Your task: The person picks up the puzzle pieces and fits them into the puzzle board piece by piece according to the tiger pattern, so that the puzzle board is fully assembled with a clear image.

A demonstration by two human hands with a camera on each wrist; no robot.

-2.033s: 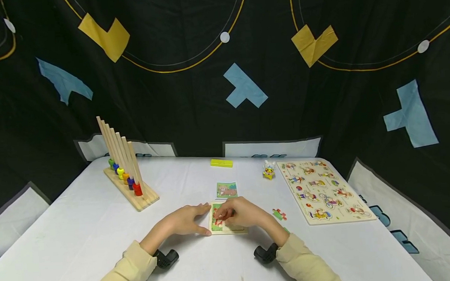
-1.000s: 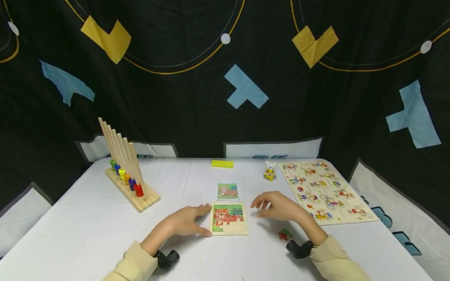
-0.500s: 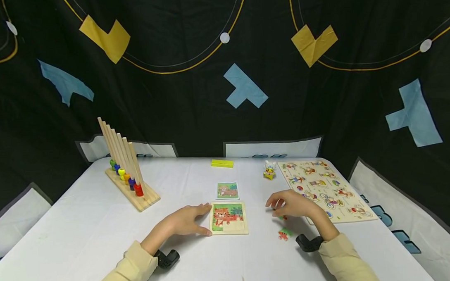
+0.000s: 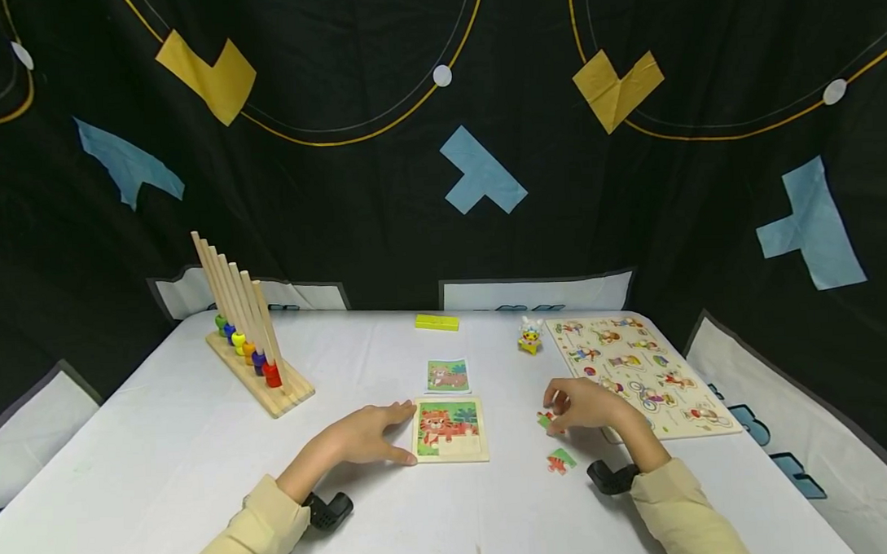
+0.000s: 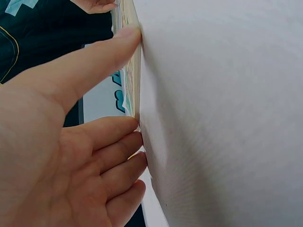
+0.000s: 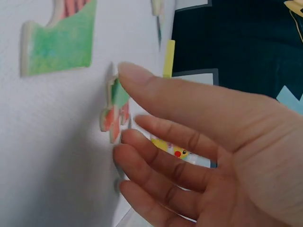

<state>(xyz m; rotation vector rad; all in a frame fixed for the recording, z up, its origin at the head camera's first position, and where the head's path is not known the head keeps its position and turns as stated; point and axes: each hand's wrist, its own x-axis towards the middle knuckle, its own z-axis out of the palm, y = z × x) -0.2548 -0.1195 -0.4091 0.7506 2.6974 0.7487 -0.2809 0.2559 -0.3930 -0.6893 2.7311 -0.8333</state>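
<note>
My left hand rests at the left edge of a square wooden jigsaw tray, thumb and fingertips touching its rim with the fingers fairly straight. Inside the tray, a tiger picture is partly assembled, with bare wood at the lower right. My right hand is over a green-and-red jigsaw piece right of the tray. The right thumb and fingers are spread about this piece, which lies on the table; whether they touch it is unclear. A second jigsaw piece lies nearer the front edge.
Behind the tray lies a picture card. A peg stand with coloured beads stands at left. A large wooden peg puzzle board lies at right, partly under the right forearm. Farther back are a small figurine and a yellow block.
The right hand has left the tray and moved right to the loose jigsaw piece. More of the tiger picture shows now. The left hand has stayed at the tray's edge.
</note>
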